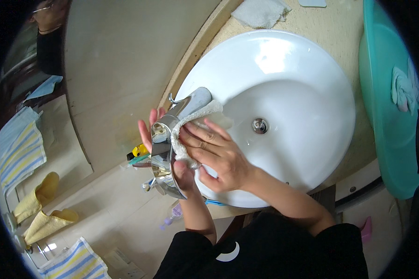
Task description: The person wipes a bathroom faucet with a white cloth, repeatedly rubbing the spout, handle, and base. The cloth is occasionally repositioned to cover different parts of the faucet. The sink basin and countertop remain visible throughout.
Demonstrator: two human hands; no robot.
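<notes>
A chrome faucet (160, 150) stands at the left rim of a white washbasin (317, 146), with its upper part reaching towards the basin's near side. My left hand (183, 176) is around the faucet from behind and is partly hidden by it; its fingertips show on the far side and its thumb on the basin side, by the cloth. My right hand (218, 153) presses a white terry cloth (181, 134) flat against the faucet's basin side, fingers extended. The cloth's upper end hangs past the faucet's base. A metal drain stopper (260, 126) sits in the basin.
Another white cloth (261, 13) lies on the countertop (310, 22) beyond the basin. At right stands a green plastic tub (384, 146) with light cloths inside. Left of the faucet are a yellow-and-black object (139, 150) and a comb (141, 165). Striped towels (75, 261) hang at lower left.
</notes>
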